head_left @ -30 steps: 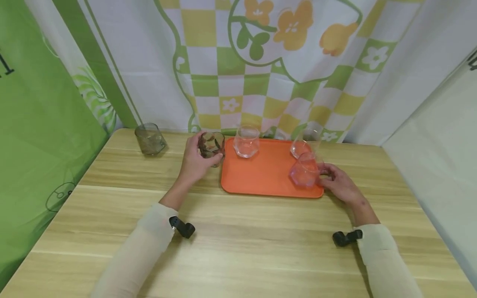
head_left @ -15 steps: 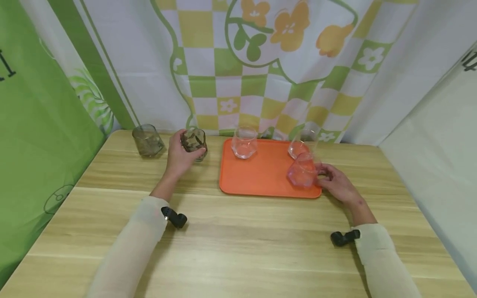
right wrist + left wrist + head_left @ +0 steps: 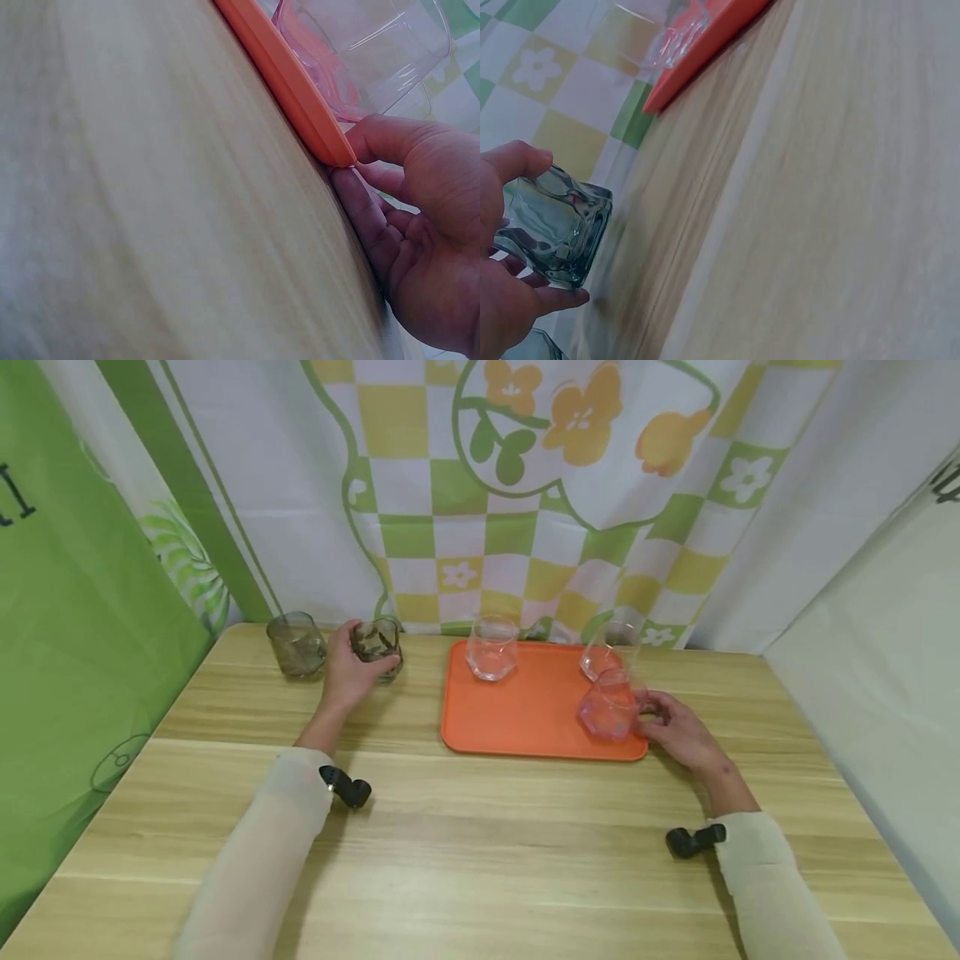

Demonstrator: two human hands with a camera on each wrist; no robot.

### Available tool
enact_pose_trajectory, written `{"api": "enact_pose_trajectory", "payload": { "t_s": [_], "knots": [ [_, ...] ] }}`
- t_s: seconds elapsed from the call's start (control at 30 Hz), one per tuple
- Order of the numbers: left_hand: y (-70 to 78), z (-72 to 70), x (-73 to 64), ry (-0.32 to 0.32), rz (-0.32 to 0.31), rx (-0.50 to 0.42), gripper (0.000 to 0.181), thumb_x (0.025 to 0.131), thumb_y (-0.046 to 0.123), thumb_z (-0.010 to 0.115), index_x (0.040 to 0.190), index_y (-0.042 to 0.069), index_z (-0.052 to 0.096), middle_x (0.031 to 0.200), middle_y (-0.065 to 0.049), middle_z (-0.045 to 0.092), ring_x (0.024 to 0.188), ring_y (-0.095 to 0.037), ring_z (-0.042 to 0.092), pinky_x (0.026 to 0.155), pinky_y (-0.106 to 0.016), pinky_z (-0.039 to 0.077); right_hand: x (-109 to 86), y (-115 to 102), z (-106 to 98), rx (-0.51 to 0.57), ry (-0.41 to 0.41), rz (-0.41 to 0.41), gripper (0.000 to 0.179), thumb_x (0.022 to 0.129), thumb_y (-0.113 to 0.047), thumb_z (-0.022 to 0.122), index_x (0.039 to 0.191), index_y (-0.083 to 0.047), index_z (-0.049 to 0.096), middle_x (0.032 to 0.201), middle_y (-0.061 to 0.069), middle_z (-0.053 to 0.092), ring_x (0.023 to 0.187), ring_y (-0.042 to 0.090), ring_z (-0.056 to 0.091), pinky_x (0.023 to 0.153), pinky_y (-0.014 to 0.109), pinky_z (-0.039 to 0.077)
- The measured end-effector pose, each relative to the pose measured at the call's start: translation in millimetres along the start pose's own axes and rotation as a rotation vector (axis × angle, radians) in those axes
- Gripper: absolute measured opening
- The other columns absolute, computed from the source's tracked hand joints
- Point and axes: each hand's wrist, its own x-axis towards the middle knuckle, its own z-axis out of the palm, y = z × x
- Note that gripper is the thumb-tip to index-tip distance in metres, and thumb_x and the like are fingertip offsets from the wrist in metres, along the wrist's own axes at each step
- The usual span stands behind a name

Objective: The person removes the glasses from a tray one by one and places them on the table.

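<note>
My left hand (image 3: 348, 675) grips a smoky grey drinking glass (image 3: 377, 647) around its side, thumb at the near right. The left wrist view shows that glass (image 3: 555, 221) with fingertips around its wavy base. Just left of this hand stands a second smoky glass (image 3: 295, 647). My right hand (image 3: 681, 731) is at the right edge of the orange tray (image 3: 517, 727), its fingers pinching the rim; in the right wrist view they meet at the tray's corner (image 3: 334, 146). Close beside these fingers, a pink-tinted glass (image 3: 607, 710) sits on the tray.
Two clear glasses stand on the tray, one at the back left (image 3: 492, 652) and one at the back right (image 3: 609, 653). A patterned curtain (image 3: 517, 552) hangs behind the wooden table (image 3: 480, 852). Green cloth (image 3: 67, 635) hangs at the left.
My left hand has carried the smoky glass leftward, from the tray's left edge to near the other smoky glass. The right hand stays at the tray's edge.
</note>
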Motion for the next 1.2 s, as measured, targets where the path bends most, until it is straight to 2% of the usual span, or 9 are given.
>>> {"api": "enact_pose_trajectory", "payload": {
  "t_s": [0.17,0.4,0.53,0.77,0.97,1.2],
  "knots": [
    [-2.8,-1.8,0.8,-0.015,-0.030,0.003,0.083,0.086,0.014,0.084,0.152,-0.004,0.036,0.150,-0.027,0.036,0.138,-0.042,0.039,0.113,-0.052,0.036,-1.4,-1,-1,0.014,0.002,0.001,0.063,0.100,-0.014,0.067,0.154,0.002,0.038,0.140,0.024,0.050,0.102,0.015,0.061,0.082,0.021,0.052],
    [-5.0,-3.2,2.3,-0.013,-0.020,0.003,0.081,0.085,0.012,0.083,0.150,-0.006,0.037,0.146,-0.028,0.037,0.134,-0.043,0.041,0.110,-0.052,0.039,-1.6,-1,0,0.019,0.003,0.012,0.064,0.099,-0.010,0.067,0.153,0.004,0.038,0.140,0.026,0.050,0.102,0.017,0.061,0.081,0.022,0.052],
    [-6.7,-6.5,2.9,-0.011,-0.040,-0.002,0.081,0.086,0.011,0.084,0.149,-0.006,0.037,0.147,-0.028,0.037,0.135,-0.043,0.041,0.111,-0.052,0.038,-0.7,-1,0,0.015,-0.001,-0.001,0.064,0.099,-0.011,0.067,0.154,0.003,0.038,0.139,0.025,0.051,0.103,0.018,0.061,0.082,0.021,0.052],
    [-7.9,-12.7,4.7,-0.034,-0.067,0.044,0.086,0.089,0.019,0.083,0.154,-0.004,0.031,0.151,-0.027,0.035,0.138,-0.043,0.039,0.112,-0.053,0.037,-1.3,0,-1,0.007,0.000,-0.006,0.063,0.099,-0.011,0.067,0.154,0.002,0.039,0.139,0.025,0.051,0.102,0.018,0.061,0.082,0.021,0.052],
    [-9.5,-13.7,6.0,-0.037,-0.056,0.084,0.088,0.091,0.023,0.081,0.157,-0.001,0.029,0.153,-0.027,0.034,0.139,-0.042,0.037,0.112,-0.054,0.035,3.0,5,-3,-0.001,-0.002,-0.008,0.062,0.100,-0.011,0.066,0.153,0.004,0.038,0.139,0.025,0.051,0.100,0.016,0.061,0.080,0.020,0.052],
    [-11.4,-13.9,5.5,-0.034,-0.043,0.090,0.088,0.090,0.023,0.081,0.157,-0.001,0.029,0.154,-0.027,0.034,0.140,-0.042,0.036,0.114,-0.054,0.034,2.5,3,-1,-0.016,0.002,0.012,0.063,0.100,-0.013,0.066,0.154,0.002,0.038,0.140,0.024,0.050,0.103,0.020,0.060,0.081,0.020,0.052]
  ]
}}
